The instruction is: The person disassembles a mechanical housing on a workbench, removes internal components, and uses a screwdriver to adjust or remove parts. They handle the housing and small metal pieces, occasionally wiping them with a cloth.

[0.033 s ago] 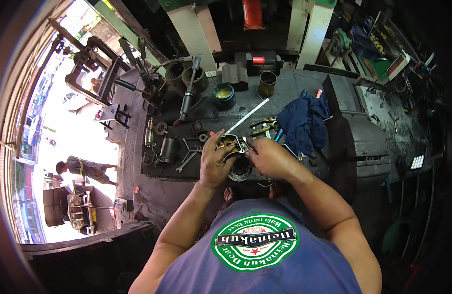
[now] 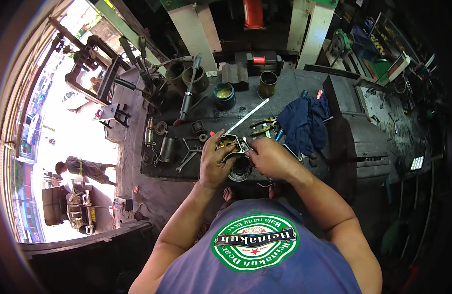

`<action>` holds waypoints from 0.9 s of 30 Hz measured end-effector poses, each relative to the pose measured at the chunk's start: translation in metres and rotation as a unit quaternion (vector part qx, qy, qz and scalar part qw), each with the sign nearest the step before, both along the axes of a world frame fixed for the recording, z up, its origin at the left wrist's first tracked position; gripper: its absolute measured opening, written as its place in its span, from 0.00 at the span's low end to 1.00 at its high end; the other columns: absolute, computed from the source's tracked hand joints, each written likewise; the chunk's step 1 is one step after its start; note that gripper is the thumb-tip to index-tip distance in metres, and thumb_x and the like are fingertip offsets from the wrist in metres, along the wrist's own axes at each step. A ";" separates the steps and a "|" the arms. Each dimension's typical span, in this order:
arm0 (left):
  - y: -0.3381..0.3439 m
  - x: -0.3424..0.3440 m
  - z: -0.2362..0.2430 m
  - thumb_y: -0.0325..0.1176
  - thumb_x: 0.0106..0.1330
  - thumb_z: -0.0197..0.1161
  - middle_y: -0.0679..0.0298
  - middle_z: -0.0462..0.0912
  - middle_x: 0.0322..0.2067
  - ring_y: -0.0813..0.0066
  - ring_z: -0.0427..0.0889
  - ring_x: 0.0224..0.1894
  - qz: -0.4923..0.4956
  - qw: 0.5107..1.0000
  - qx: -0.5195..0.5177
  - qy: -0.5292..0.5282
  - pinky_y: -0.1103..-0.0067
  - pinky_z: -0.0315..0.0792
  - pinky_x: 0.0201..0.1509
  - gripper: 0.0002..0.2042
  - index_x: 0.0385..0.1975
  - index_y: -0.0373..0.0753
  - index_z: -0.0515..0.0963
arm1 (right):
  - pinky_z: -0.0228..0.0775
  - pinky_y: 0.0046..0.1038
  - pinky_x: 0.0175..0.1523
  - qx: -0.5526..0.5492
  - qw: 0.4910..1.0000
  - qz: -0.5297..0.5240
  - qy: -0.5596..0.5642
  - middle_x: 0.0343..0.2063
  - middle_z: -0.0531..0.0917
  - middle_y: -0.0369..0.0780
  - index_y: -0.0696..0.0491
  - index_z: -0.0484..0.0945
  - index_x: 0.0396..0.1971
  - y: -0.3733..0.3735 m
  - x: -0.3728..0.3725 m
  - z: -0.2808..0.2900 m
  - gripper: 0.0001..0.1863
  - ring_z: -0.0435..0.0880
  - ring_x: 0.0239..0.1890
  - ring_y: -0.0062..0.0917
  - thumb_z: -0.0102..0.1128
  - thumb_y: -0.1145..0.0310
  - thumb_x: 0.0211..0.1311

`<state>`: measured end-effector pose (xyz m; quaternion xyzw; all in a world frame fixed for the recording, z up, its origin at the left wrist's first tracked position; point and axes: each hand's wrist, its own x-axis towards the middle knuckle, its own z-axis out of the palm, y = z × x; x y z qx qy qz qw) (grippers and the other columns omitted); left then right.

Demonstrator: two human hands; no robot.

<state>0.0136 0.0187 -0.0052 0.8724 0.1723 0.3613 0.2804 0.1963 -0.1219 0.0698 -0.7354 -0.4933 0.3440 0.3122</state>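
Observation:
Above the bench's near edge, my left hand [image 2: 214, 164] is wrapped round a light metal housing [image 2: 242, 149] with a brassy yellow inside. Its fingers reach over the opening. My right hand [image 2: 269, 158] is closed in a pinch at the housing's right side, by a small pale metal piece [image 2: 245, 141]; what the fingertips grip is too small to name. Just below the housing shows a dark round ribbed part [image 2: 239, 169], partly covered by the hands. Behind the hands, a white ruler-like strip [image 2: 248, 116] lies slanting on the bench.
Left of my hands lie wrenches [image 2: 188, 159], a metal cylinder [image 2: 167, 150] and a long tool [image 2: 188, 93]. Farther back stand a tub of yellow grease [image 2: 225, 96] and a rusty can [image 2: 267, 84]. Pliers [image 2: 263, 128] and a dark blue cloth [image 2: 302, 123] lie right. A person [image 2: 84, 168] is outside, left.

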 end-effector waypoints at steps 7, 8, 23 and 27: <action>0.005 0.003 -0.001 0.23 0.48 0.85 0.41 0.82 0.68 0.42 0.81 0.71 0.001 1.000 -0.001 0.001 0.58 0.73 0.76 0.22 0.47 0.39 0.92 | 0.81 0.51 0.51 0.149 0.981 -0.057 -0.108 0.43 0.89 0.58 0.58 0.80 0.69 -0.018 -0.014 -0.049 0.25 0.90 0.46 0.55 0.66 0.72 0.74; 0.006 0.004 -0.001 0.22 0.47 0.84 0.41 0.82 0.68 0.42 0.81 0.71 -0.008 1.000 0.000 -0.010 0.58 0.73 0.76 0.23 0.47 0.38 0.92 | 0.81 0.51 0.51 0.153 0.979 -0.062 -0.121 0.42 0.88 0.57 0.58 0.80 0.69 -0.020 -0.012 -0.064 0.25 0.89 0.46 0.55 0.65 0.73 0.74; 0.004 0.004 -0.022 0.15 0.52 0.80 0.48 0.77 0.73 0.55 0.78 0.74 -0.033 0.994 -0.089 -0.045 0.64 0.72 0.80 0.51 0.79 0.36 0.61 | 0.82 0.46 0.48 -0.048 0.889 -0.211 -0.404 0.44 0.85 0.46 0.56 0.87 0.54 -0.063 0.067 -0.225 0.16 0.87 0.46 0.43 0.59 0.73 0.72; 0.002 0.004 -0.028 0.14 0.53 0.80 0.48 0.77 0.72 0.56 0.79 0.73 -0.039 0.984 -0.161 -0.060 0.65 0.74 0.78 0.62 0.87 0.39 0.45 | 0.83 0.49 0.50 -0.012 0.910 -0.189 -0.370 0.44 0.84 0.48 0.57 0.84 0.53 -0.070 0.082 -0.232 0.14 0.89 0.42 0.48 0.62 0.71 0.71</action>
